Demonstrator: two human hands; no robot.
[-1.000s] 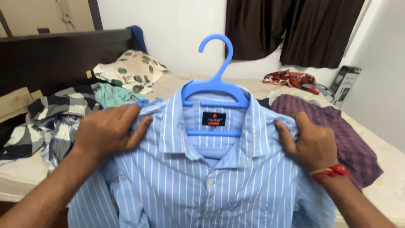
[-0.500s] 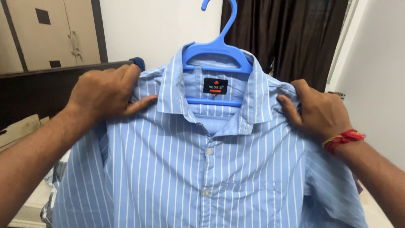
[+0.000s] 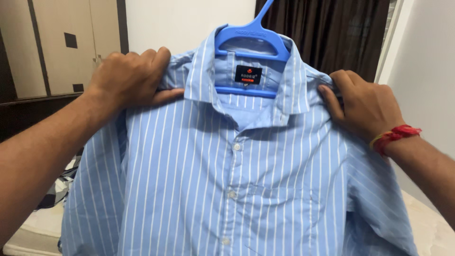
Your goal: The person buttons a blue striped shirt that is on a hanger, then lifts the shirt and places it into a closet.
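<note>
A light blue shirt with white stripes (image 3: pixel 227 180) hangs on a blue plastic hanger (image 3: pixel 251 40) and is held up in front of me. My left hand (image 3: pixel 130 78) grips the shirt's left shoulder over the hanger's end. My right hand (image 3: pixel 365 104), with a red thread band at the wrist, grips the right shoulder. The shirt is buttoned, its collar is open, and a small dark label shows inside the neck. The hanger's hook runs out of the top of the view.
A beige wardrobe (image 3: pixel 57 42) stands at the back left behind a dark headboard (image 3: pixel 33 114). Dark curtains (image 3: pixel 341 33) hang at the back right beside a white wall (image 3: pixel 426 71). A bed edge (image 3: pixel 33 232) with checked cloth (image 3: pixel 61 185) shows below left.
Both hands have raised the shirt on its hanger higher and closer to me. The bed and the clothes on it have dropped out of view behind the shirt.
</note>
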